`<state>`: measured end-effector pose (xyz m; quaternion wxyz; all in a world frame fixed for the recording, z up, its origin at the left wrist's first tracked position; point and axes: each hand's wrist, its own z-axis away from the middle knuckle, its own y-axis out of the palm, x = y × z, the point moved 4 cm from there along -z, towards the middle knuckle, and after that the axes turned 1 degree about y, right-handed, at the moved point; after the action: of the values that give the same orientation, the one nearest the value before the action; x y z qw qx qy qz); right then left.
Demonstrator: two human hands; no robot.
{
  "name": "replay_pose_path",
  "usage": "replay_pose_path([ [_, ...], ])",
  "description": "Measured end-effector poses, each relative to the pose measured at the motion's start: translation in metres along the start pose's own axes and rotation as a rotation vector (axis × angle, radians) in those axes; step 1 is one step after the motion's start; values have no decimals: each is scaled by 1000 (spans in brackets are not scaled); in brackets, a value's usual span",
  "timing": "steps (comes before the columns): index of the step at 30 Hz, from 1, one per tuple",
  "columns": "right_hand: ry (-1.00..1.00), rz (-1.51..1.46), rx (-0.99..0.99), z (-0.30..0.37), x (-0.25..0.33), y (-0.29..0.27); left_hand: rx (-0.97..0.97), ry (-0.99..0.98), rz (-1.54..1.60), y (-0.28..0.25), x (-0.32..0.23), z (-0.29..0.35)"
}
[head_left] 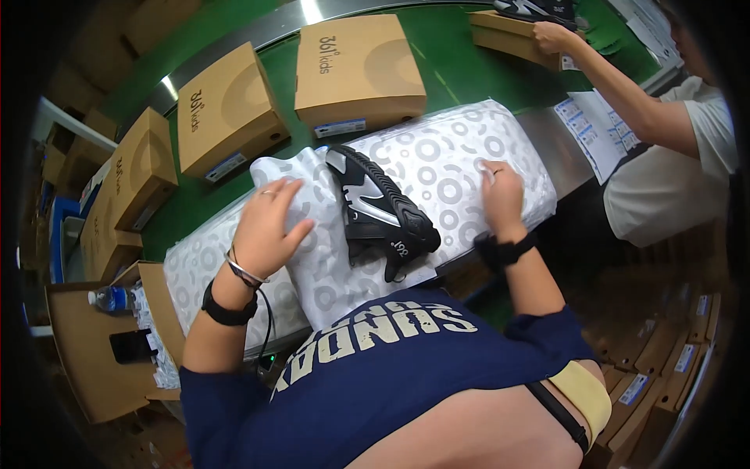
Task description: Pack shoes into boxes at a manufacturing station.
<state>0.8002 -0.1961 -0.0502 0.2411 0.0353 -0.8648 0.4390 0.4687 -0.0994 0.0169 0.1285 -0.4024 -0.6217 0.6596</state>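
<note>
A black sneaker (363,223) with white and silver trim lies on its side on white wrapping paper printed with grey rings, its sole facing right. My left hand (269,223), thumb apart from the fingers, rests on the raised sheet of wrapping paper (316,262) left of the sneaker. To the right, my right hand (502,195) is closed in a pinch at the patterned paper stack (445,148), with a bit of white paper showing at its fingertips. Part of the sneaker's upper is covered by the raised sheet.
Closed brown shoe boxes (355,74) line the green conveyor (273,70) beyond the paper. At far right a co-worker's hand (555,37) touches a box (512,39) bearing a shoe. Label sheets (590,133) lie nearby. A carton (86,344) at left holds a water bottle (109,298) and a phone.
</note>
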Motion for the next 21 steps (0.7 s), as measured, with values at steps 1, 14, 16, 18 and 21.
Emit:
replay_pose_path([
  [1,60,265,101,6,-39,9,-2,4,3,8,8,10],
  [14,295,445,180,13,-50,2,112,-213,-127,23,16,23],
  [16,-41,410,199,-9,26,-17,28,-121,134,5,9,13],
  [18,-652,46,-7,-7,128,-52,-34,-204,632,-5,-9,2],
  [21,-1077,52,269,33,218,-60,-103,-421,1317,-20,-31,-6],
])
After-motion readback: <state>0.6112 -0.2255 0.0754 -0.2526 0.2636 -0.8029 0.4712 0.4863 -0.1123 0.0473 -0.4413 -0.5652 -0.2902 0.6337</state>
